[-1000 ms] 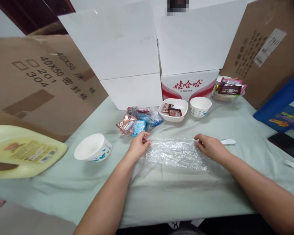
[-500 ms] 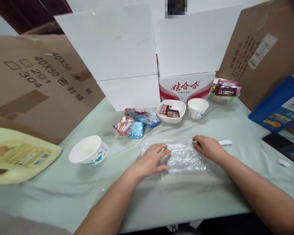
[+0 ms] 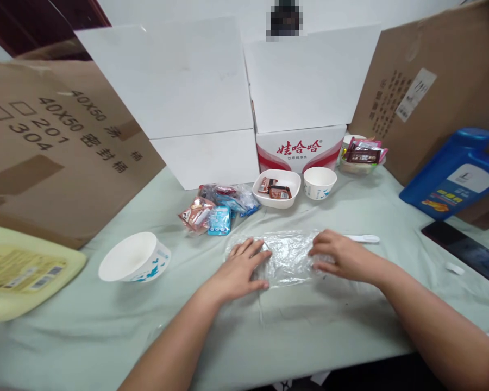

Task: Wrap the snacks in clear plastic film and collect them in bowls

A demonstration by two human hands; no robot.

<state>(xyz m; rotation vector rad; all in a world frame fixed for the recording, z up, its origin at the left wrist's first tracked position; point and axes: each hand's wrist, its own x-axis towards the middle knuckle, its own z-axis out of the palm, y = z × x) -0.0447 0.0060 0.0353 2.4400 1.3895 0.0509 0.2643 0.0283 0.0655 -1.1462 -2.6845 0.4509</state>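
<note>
A crumpled sheet of clear plastic film (image 3: 288, 256) lies flat on the pale green tablecloth (image 3: 309, 326) in front of me. My left hand (image 3: 240, 269) rests palm down on the film's left end, fingers spread. My right hand (image 3: 339, 256) lies flat on its right end, fingers stretched toward the middle. Neither hand holds anything.
Behind the film lie several snack packets (image 3: 215, 209), a white dish with packets (image 3: 276, 188), a paper cup (image 3: 320, 182) and a white pen-like stick (image 3: 362, 238). A paper bowl (image 3: 134, 258) and a yellow jug (image 3: 20, 271) sit left; a blue jug (image 3: 456, 174) and a phone (image 3: 464, 250) right. Cardboard boxes stand behind.
My left hand let go of the film's far left corner and came down flat on it. My right hand slid inward onto the film. The film now looks shorter.
</note>
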